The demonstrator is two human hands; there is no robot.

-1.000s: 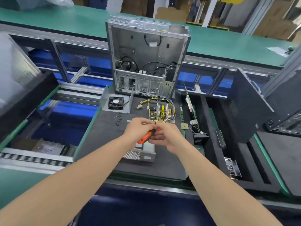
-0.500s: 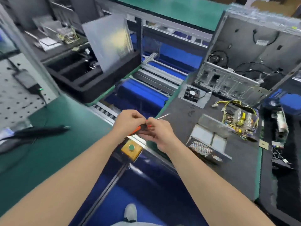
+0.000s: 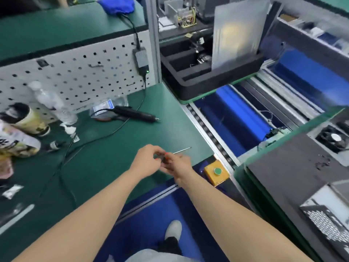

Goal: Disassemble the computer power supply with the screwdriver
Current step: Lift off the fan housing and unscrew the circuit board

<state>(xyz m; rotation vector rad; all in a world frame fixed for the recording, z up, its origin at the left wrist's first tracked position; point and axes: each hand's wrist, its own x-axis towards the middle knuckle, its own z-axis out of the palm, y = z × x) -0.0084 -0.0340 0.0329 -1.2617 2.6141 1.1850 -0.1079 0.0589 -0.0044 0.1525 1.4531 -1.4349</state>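
Carried leftward since the earlier frame, the screwdriver [image 3: 164,157] was gripped at its handle by left hand [image 3: 147,161] and right hand [image 3: 178,165] over the green tabletop [image 3: 105,148], just left of the yellow button box [image 3: 217,173], probably for setting down; the power supply casing [image 3: 324,214] was left well right of that box.

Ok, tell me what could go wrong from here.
1. The left hand and right hand grip the screwdriver near the edge of the bench; a slip could drop it toward the shoe.
2. The right hand is close to the green button; it might get bumped.
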